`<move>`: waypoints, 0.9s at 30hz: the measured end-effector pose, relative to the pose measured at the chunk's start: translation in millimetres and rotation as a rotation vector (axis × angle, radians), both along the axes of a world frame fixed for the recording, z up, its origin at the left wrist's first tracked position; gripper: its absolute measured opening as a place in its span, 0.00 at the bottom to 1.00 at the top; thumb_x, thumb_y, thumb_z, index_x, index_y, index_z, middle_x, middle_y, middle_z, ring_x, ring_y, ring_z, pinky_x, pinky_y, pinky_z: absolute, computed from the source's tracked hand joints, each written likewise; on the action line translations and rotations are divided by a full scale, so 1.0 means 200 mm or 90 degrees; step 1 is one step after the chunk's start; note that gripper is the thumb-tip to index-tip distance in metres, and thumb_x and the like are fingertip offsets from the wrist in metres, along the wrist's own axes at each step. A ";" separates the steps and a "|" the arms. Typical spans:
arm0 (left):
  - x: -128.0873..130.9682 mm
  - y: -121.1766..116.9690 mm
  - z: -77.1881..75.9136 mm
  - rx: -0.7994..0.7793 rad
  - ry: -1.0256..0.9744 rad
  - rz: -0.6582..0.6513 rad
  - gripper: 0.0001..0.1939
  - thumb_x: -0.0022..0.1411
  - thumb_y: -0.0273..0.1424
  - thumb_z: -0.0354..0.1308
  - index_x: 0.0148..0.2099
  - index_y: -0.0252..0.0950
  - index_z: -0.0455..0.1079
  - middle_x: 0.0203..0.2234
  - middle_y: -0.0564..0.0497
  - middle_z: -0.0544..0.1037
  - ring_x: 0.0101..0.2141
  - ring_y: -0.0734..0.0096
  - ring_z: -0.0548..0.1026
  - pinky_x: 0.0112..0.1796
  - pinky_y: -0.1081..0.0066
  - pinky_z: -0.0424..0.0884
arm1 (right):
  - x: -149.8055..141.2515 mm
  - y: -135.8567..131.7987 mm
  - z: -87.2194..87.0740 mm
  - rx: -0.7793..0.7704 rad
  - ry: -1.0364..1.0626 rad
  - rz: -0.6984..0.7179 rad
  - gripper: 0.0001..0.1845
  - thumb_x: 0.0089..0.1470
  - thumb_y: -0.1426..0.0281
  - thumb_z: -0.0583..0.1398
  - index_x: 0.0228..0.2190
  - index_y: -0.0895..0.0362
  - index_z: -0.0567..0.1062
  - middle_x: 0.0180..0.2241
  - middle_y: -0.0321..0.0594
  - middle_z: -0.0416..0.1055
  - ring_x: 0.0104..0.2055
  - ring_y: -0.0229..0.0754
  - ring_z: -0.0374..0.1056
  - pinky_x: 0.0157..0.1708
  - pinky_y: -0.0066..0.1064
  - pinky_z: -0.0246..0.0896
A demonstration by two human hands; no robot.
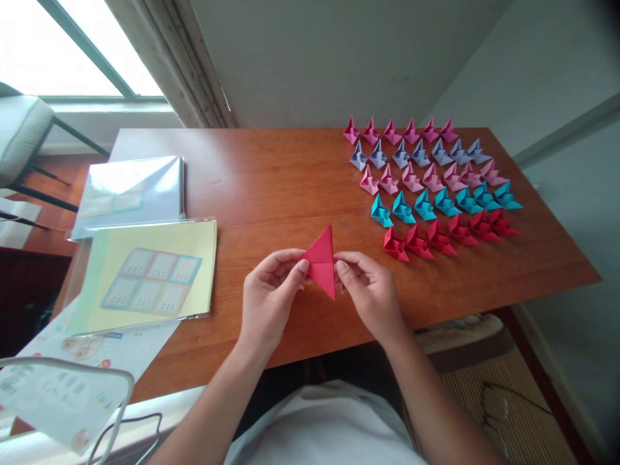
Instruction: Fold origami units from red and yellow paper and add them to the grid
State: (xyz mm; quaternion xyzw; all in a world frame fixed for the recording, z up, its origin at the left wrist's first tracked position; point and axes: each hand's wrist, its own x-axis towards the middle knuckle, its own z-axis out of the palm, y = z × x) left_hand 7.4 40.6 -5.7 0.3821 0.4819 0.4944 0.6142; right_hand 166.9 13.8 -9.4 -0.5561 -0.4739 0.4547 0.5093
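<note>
A folded red paper piece (322, 259), pointed at top and bottom, is held above the front of the wooden table (271, 187). My left hand (271, 294) pinches its left edge with thumb and fingers. My right hand (371, 290) pinches its right edge the same way. To the right of my hands, several finished origami boats lie in rows: red (445, 236), cyan (443, 203), pink (429, 177), lilac-blue (419, 155) and magenta (400, 132).
On the table's left lie a clear plastic sleeve with yellow paper (150, 274), another shiny sleeve (130, 190) behind it, and printed sheets (72, 381) hanging over the front edge. A chair (22, 135) stands at the far left by the window. A woven mat (504, 394) lies on the floor, lower right.
</note>
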 end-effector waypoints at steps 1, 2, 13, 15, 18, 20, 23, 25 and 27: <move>0.00 0.00 0.00 0.003 0.004 -0.001 0.10 0.59 0.32 0.69 0.43 0.37 0.78 0.29 0.53 0.82 0.27 0.80 0.76 0.30 0.83 0.71 | 0.00 0.00 0.00 -0.004 0.007 0.005 0.09 0.63 0.62 0.61 0.39 0.53 0.79 0.34 0.37 0.80 0.33 0.39 0.77 0.30 0.26 0.72; 0.00 0.00 0.01 0.006 0.008 -0.001 0.10 0.59 0.33 0.69 0.43 0.37 0.78 0.29 0.53 0.82 0.28 0.79 0.77 0.30 0.82 0.71 | 0.00 0.00 0.00 -0.006 0.009 0.009 0.09 0.62 0.62 0.61 0.39 0.53 0.79 0.35 0.37 0.80 0.33 0.39 0.77 0.31 0.27 0.73; 0.02 -0.03 0.02 0.060 0.107 0.007 0.10 0.60 0.34 0.67 0.43 0.36 0.78 0.32 0.50 0.82 0.31 0.72 0.78 0.32 0.77 0.73 | 0.02 0.02 -0.01 -0.017 -0.059 0.024 0.07 0.60 0.67 0.61 0.38 0.54 0.79 0.37 0.41 0.81 0.36 0.43 0.77 0.36 0.32 0.73; 0.02 -0.04 0.02 0.092 0.141 0.002 0.09 0.61 0.34 0.66 0.44 0.37 0.79 0.34 0.49 0.82 0.32 0.70 0.78 0.33 0.76 0.74 | 0.02 0.02 -0.01 -0.020 -0.066 0.037 0.07 0.58 0.69 0.61 0.38 0.55 0.78 0.37 0.41 0.81 0.37 0.43 0.77 0.37 0.33 0.73; 0.02 -0.04 0.01 0.161 0.206 -0.031 0.11 0.64 0.33 0.63 0.47 0.38 0.80 0.38 0.47 0.83 0.35 0.67 0.79 0.36 0.73 0.75 | 0.02 0.03 -0.01 -0.018 -0.051 0.047 0.08 0.57 0.71 0.61 0.39 0.54 0.78 0.39 0.41 0.80 0.37 0.43 0.77 0.36 0.32 0.73; 0.02 -0.04 0.00 0.231 0.273 -0.071 0.12 0.66 0.31 0.60 0.49 0.40 0.79 0.42 0.46 0.82 0.39 0.66 0.79 0.40 0.71 0.75 | 0.01 0.03 -0.01 0.002 -0.048 0.035 0.11 0.57 0.71 0.61 0.42 0.54 0.78 0.41 0.41 0.80 0.39 0.43 0.77 0.38 0.32 0.74; 0.02 -0.05 -0.01 0.315 0.381 -0.123 0.16 0.66 0.30 0.58 0.55 0.42 0.77 0.47 0.45 0.78 0.43 0.64 0.78 0.45 0.69 0.73 | -0.01 0.02 0.00 0.065 -0.133 -0.011 0.12 0.57 0.74 0.61 0.42 0.52 0.79 0.43 0.41 0.79 0.44 0.44 0.76 0.43 0.32 0.73; 0.02 -0.05 -0.01 0.335 0.417 -0.155 0.20 0.66 0.31 0.59 0.59 0.41 0.73 0.51 0.43 0.76 0.46 0.62 0.78 0.48 0.67 0.72 | -0.02 0.02 0.02 0.113 -0.230 -0.034 0.12 0.57 0.75 0.60 0.42 0.52 0.79 0.43 0.41 0.78 0.45 0.44 0.75 0.45 0.33 0.72; 0.02 -0.06 -0.01 0.343 0.429 -0.192 0.23 0.66 0.31 0.59 0.62 0.39 0.70 0.52 0.42 0.75 0.48 0.60 0.77 0.49 0.66 0.72 | -0.01 0.02 0.03 0.154 -0.316 -0.034 0.13 0.59 0.77 0.58 0.42 0.52 0.79 0.41 0.42 0.78 0.45 0.45 0.75 0.47 0.35 0.72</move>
